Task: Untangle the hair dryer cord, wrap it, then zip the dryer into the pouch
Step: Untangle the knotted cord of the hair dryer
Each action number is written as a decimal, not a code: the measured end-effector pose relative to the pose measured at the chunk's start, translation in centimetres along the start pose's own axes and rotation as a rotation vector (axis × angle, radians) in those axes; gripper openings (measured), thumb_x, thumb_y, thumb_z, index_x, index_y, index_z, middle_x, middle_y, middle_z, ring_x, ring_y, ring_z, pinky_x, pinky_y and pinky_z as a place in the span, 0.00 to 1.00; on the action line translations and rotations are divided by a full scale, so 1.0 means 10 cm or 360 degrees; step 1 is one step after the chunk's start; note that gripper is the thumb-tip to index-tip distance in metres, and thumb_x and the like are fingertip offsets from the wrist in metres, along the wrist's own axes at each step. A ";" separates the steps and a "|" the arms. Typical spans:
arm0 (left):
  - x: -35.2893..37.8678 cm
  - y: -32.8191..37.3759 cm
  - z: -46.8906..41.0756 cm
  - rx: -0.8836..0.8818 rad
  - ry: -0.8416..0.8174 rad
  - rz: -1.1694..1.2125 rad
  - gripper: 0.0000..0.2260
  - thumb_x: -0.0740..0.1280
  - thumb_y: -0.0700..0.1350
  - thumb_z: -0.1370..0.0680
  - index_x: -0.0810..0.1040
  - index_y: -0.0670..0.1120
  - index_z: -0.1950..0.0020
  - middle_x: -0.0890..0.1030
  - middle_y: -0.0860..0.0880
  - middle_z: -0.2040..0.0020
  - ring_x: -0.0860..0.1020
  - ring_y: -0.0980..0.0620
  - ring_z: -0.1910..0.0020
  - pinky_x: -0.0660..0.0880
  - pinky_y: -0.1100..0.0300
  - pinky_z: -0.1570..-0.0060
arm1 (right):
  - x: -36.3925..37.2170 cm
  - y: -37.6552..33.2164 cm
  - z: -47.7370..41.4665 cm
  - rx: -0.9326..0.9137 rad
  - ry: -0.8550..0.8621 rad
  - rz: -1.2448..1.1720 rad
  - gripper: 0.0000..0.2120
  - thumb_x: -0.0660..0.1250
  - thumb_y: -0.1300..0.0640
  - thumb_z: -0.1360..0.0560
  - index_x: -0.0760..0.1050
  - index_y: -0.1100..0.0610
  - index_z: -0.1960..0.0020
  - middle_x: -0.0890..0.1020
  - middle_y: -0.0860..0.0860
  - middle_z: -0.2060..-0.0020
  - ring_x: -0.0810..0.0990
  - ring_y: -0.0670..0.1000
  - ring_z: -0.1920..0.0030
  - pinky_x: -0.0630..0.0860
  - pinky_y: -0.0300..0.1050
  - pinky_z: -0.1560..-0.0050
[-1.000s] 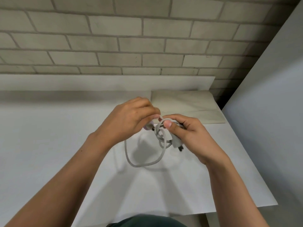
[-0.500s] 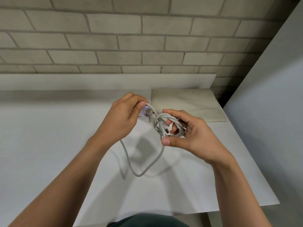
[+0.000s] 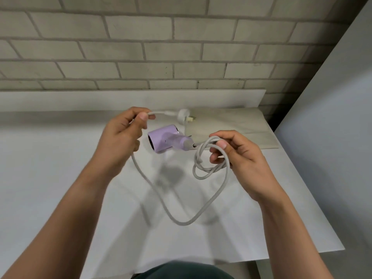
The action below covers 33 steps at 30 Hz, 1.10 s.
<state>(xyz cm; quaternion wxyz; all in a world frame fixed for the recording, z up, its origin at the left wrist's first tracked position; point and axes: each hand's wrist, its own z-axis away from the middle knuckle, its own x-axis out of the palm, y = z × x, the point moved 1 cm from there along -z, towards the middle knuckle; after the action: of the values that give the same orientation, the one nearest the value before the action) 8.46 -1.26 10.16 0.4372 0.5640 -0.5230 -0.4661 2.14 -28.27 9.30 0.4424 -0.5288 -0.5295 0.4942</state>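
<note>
Untangling is in progress: the left hand [image 3: 122, 135] pinches the cord [image 3: 181, 222] near its plug [image 3: 184, 116], the right hand [image 3: 239, 156] grips knotted loops beside the lilac hair dryer [image 3: 165, 140] above the table [image 3: 50, 178], and wrapping and zipping into the pouch [image 3: 241, 125] are left.

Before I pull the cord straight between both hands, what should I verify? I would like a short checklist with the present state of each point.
1. Left hand pinches the cord near the plug: ok.
2. Right hand holds the loops beside the dryer: ok.
3. Cord free of crossings: not ok, loops overlap at the right hand.
4. Plug clear of the loops: ok.
5. Pouch zip open: cannot tell.
</note>
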 end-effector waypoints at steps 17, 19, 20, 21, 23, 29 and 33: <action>0.12 -0.98 0.38 -0.0761 -0.0986 -0.1038 0.11 0.62 0.42 0.17 0.83 0.49 0.51 0.81 0.50 0.59 0.76 0.52 0.64 0.75 0.64 0.69 | 0.04 -0.06 -0.07 -0.0008 0.0027 0.0063 0.08 0.60 0.60 0.14 0.78 0.56 0.42 0.86 0.48 0.55 0.81 0.50 0.54 0.77 0.42 0.53; 0.22 -1.07 0.42 -0.0771 -0.1003 -0.1053 0.10 0.62 0.42 0.18 0.82 0.49 0.53 0.82 0.49 0.59 0.77 0.53 0.64 0.76 0.64 0.67 | 0.04 -0.06 -0.06 -0.0022 0.0038 0.0084 0.08 0.60 0.60 0.14 0.78 0.56 0.42 0.87 0.49 0.53 0.82 0.48 0.51 0.76 0.41 0.51; 0.26 -1.11 0.43 -0.0778 -0.1012 -0.1071 0.09 0.63 0.43 0.18 0.82 0.49 0.54 0.82 0.49 0.60 0.77 0.53 0.65 0.76 0.64 0.67 | 0.04 -0.06 -0.05 -0.0023 0.0042 0.0086 0.08 0.60 0.60 0.14 0.78 0.56 0.41 0.87 0.49 0.52 0.83 0.47 0.51 0.76 0.39 0.50; 0.29 -1.14 0.44 -0.0774 -0.1034 -0.1130 0.09 0.63 0.43 0.18 0.81 0.50 0.54 0.83 0.50 0.60 0.78 0.54 0.65 0.76 0.64 0.66 | 0.04 -0.06 -0.05 -0.0020 0.0044 0.0079 0.08 0.60 0.60 0.14 0.78 0.56 0.41 0.87 0.50 0.51 0.83 0.46 0.51 0.76 0.38 0.50; 0.32 -1.19 0.43 -0.0644 -0.1138 -0.1452 0.08 0.62 0.45 0.19 0.82 0.52 0.51 0.83 0.52 0.56 0.79 0.53 0.60 0.74 0.62 0.61 | 0.03 -0.06 -0.04 -0.0012 0.0038 0.0076 0.08 0.61 0.60 0.14 0.78 0.56 0.42 0.87 0.49 0.51 0.83 0.45 0.51 0.76 0.36 0.50; 0.34 -0.66 0.39 0.0154 -0.0876 -0.1330 0.09 0.66 0.44 0.18 0.84 0.52 0.43 0.84 0.56 0.47 0.81 0.58 0.48 0.76 0.62 0.45 | -0.02 -0.07 -0.06 -0.0007 -0.0014 0.0191 0.08 0.62 0.59 0.15 0.80 0.52 0.45 0.84 0.42 0.58 0.76 0.47 0.59 0.73 0.45 0.53; 0.42 -0.15 0.41 0.0016 -0.0734 -0.0450 0.18 0.65 0.31 0.21 0.81 0.50 0.37 0.84 0.53 0.44 0.83 0.53 0.46 0.78 0.63 0.42 | 0.05 -0.05 -0.07 0.0037 -0.0056 0.0076 0.08 0.62 0.60 0.15 0.80 0.53 0.44 0.85 0.43 0.56 0.78 0.49 0.55 0.73 0.49 0.49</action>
<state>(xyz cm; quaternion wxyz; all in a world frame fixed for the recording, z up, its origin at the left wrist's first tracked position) 4.73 -5.40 7.63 0.2341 0.5125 -0.5272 -0.6361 2.76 -27.66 9.85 0.4273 -0.5274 -0.5186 0.5200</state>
